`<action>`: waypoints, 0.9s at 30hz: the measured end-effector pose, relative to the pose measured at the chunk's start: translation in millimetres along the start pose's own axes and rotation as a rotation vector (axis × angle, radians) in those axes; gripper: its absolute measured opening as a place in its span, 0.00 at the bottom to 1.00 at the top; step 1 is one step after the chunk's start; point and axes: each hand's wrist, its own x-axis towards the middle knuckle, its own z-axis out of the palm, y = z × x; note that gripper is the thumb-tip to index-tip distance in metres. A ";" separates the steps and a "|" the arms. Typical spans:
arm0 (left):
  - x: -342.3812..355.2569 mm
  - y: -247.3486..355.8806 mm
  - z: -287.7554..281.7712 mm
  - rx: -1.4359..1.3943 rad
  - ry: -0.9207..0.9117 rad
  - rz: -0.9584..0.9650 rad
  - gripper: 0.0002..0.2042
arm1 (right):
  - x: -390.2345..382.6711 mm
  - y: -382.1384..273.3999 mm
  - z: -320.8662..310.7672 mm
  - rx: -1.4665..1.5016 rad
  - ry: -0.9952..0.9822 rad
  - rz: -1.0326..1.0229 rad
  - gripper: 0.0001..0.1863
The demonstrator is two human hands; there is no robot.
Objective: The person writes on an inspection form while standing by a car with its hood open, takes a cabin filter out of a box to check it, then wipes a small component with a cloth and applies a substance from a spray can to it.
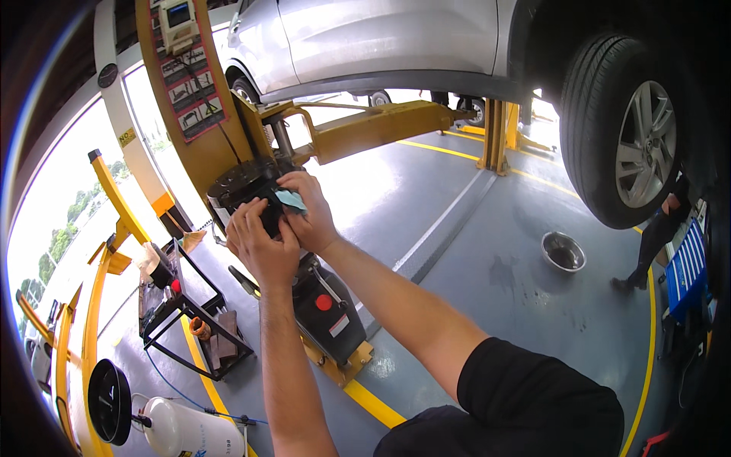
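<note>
Both my hands are raised together in front of the lift's yellow post, close to a dark round unit (242, 181) mounted on it. My left hand (263, 242) has its fingers curled around a black piece (269, 217), whose kind I cannot make out. My right hand (314, 215) is closed beside it, with a light blue cloth or paper (291, 200) pinched in its fingers. That hand also rests against the black piece. Below my hands stands a black tank (329, 312) with a red cap (324, 302).
A silver car (388, 38) is raised on the yellow lift arm (373, 133), its wheel (643, 141) hanging at right. A metal bowl (563, 252) sits on the grey floor. At left are a black tool cart (202, 308) and a white drum (190, 430). Someone's leg (655, 236) shows far right.
</note>
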 end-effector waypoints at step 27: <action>-15.7 -7.0 -1.0 -0.022 0.004 -0.019 0.19 | -20.6 5.9 8.5 0.039 0.011 0.053 0.18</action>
